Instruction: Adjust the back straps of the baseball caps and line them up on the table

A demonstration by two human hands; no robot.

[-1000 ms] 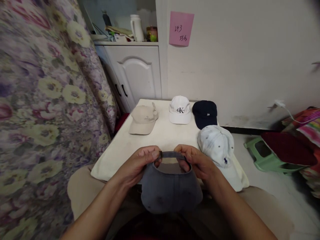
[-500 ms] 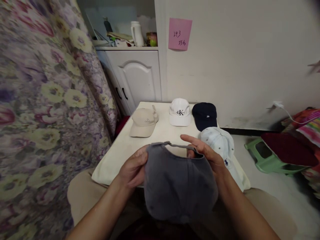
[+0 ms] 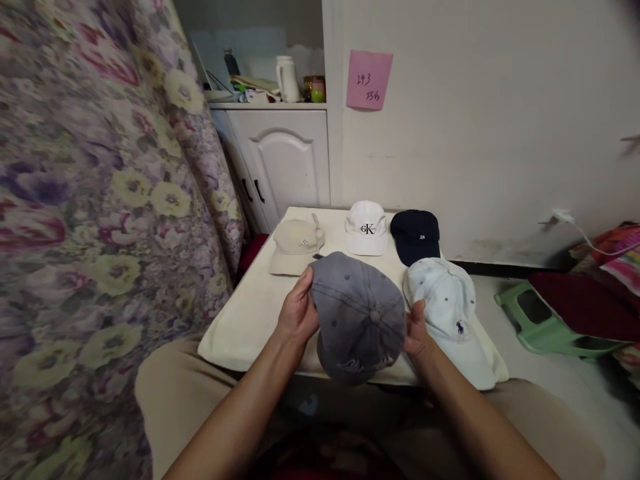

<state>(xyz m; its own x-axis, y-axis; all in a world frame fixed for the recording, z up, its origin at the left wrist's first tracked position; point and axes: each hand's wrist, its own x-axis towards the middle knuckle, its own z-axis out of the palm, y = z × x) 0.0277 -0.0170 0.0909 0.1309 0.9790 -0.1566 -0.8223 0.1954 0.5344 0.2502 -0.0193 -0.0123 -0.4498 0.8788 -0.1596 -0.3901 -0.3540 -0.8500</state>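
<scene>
Between my two hands I hold a grey baseball cap (image 3: 360, 320) over the near edge of the table, its crown and top button turned up toward me. My left hand (image 3: 300, 307) grips its left side, thumb on the outside. On the other side my right hand (image 3: 416, 328) is closed on the cap's right edge, its fingers partly hidden. Beyond lie a beige cap (image 3: 295, 243), a white cap (image 3: 367, 230) with black letters and a navy cap (image 3: 416, 235). A pale blue cap (image 3: 447, 313) rests right beside my right hand.
The caps lie on a small table with a cream cloth (image 3: 250, 320). A floral curtain (image 3: 110, 240) hangs at left, with a white cabinet (image 3: 290, 153) behind. On the right stands a green stool (image 3: 535, 320). A pink note (image 3: 369, 80) is stuck to the wall.
The grey cap has been turned from its back opening to show its crown, and it has moved up and away from me. My right hand's raised fingers have closed on its side.
</scene>
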